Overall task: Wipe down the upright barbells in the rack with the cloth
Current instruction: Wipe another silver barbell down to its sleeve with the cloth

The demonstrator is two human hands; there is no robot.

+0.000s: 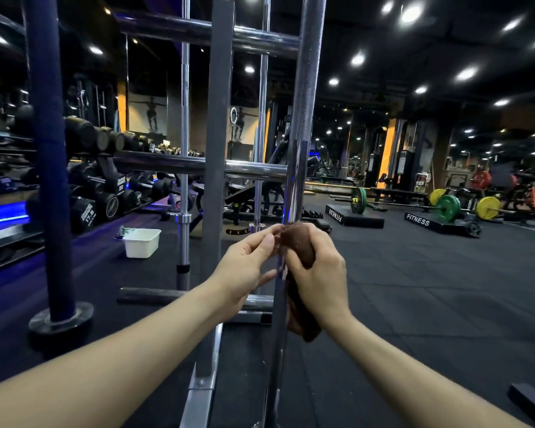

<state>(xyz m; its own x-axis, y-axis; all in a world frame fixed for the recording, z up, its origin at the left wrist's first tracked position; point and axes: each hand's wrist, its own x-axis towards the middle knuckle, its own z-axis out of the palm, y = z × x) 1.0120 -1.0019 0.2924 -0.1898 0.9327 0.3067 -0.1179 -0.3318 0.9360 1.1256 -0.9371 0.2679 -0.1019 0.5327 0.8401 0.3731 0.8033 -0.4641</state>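
Note:
A chrome upright barbell [303,118] stands in the rack right in front of me, knurled above and smooth lower down. A brown cloth [300,242] is wrapped around its lower shaft. My right hand [318,273] grips the cloth around the bar. My left hand [247,267] pinches the cloth's top edge with thumb and fingertips at the bar's left side. Two more upright barbells [184,118] [261,134] stand behind the rack's grey post [218,149]. A blue padded bar [48,149] stands at the left.
Horizontal chrome rack rails [198,163] cross at mid height and above. A white plastic tub [142,242] sits on the black floor left of the rack. Dumbbell racks [99,186] line the left wall. Loaded barbells on platforms [445,208] and a person's legs are far right.

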